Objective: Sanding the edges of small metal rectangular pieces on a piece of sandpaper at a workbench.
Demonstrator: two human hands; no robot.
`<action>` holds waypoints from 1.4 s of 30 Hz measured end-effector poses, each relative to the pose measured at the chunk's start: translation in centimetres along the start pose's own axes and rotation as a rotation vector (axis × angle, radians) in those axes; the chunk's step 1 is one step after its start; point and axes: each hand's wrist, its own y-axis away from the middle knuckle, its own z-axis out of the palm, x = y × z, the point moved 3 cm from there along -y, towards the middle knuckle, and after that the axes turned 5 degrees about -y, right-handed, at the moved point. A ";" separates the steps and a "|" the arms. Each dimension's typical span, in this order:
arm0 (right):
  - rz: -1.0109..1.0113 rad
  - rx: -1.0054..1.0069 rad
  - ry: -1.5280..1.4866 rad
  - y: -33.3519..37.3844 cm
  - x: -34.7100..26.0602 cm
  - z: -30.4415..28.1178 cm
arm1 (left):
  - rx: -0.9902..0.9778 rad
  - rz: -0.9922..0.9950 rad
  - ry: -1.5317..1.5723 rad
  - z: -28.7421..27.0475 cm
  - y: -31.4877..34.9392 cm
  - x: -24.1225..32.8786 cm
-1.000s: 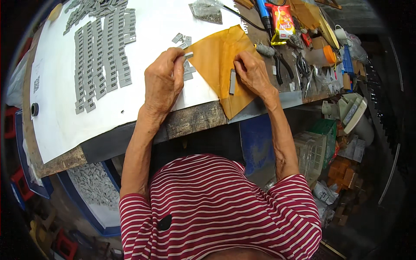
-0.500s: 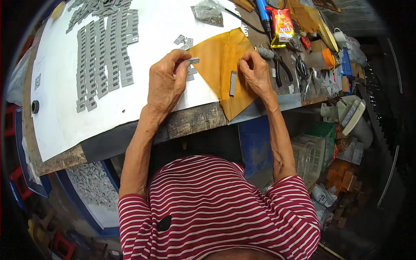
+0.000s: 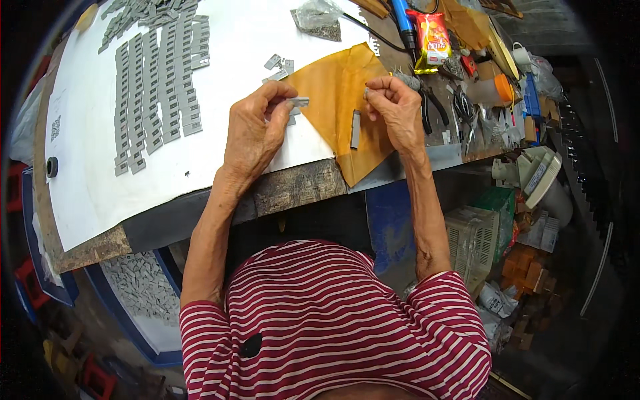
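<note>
Between thumb and forefinger, my left hand (image 3: 257, 127) pinches a small grey rectangular piece (image 3: 300, 102), held over the left side of a brown paper sheet (image 3: 320, 83). My right hand (image 3: 398, 113) hovers above the sheet's right side, its thumb and forefinger pinched around something tiny that I cannot make out. A grey bar (image 3: 355, 129) lies on the paper between my hands. Beyond my left hand, several loose grey pieces (image 3: 279, 67) rest on the white sheet (image 3: 230, 87); another is partly hidden by my fingers.
Long rows of grey pieces (image 3: 160, 87) cover the left of the table, with a heap (image 3: 143, 20) behind them. Pliers (image 3: 433, 107), a red-and-yellow snack packet (image 3: 432, 40) and a blue-handled tool (image 3: 404, 20) crowd the right. A blue tray (image 3: 175, 293) of grey pieces stands below.
My right hand has shifted left, its fingertips nearer the piece in my left hand. The left hand keeps its pinch and has dipped slightly. The whole view has drifted a little.
</note>
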 end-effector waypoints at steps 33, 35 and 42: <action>-0.054 -0.067 0.138 0.7 -0.5 1.5 | 0.020 0.044 0.002 0.0 -0.1 0.0; -0.054 -0.040 0.125 1.0 -0.8 2.0 | 0.020 0.039 0.014 0.0 -0.1 -0.2; -0.043 -0.090 -0.059 1.5 -0.9 1.9 | -0.053 -0.027 0.151 0.0 -0.4 -1.0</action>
